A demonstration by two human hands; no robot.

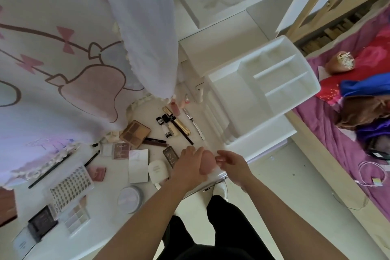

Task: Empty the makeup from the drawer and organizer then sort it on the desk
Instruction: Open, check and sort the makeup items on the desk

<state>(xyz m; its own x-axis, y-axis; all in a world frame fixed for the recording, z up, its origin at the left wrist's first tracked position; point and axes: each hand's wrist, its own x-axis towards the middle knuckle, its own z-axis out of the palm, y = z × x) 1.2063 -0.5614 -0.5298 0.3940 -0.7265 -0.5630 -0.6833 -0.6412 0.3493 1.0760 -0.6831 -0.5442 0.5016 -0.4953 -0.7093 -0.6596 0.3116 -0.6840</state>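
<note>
The white desk carries scattered makeup. At its right end stands the white organizer, its compartments bare. A white flat case lies near a brown eyeshadow palette and a gold tube. At the desk's front edge, the left hand curls around a pink sponge. The right hand touches the sponge's side with bent fingertips; I cannot tell whether it grips.

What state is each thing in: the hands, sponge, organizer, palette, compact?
left hand: grips the pink sponge
right hand: fingers pinch the sponge's end
pink sponge: held between both hands
white organizer: compartments look empty
brown palette: open, pans showing
round compact: lid closed
</note>
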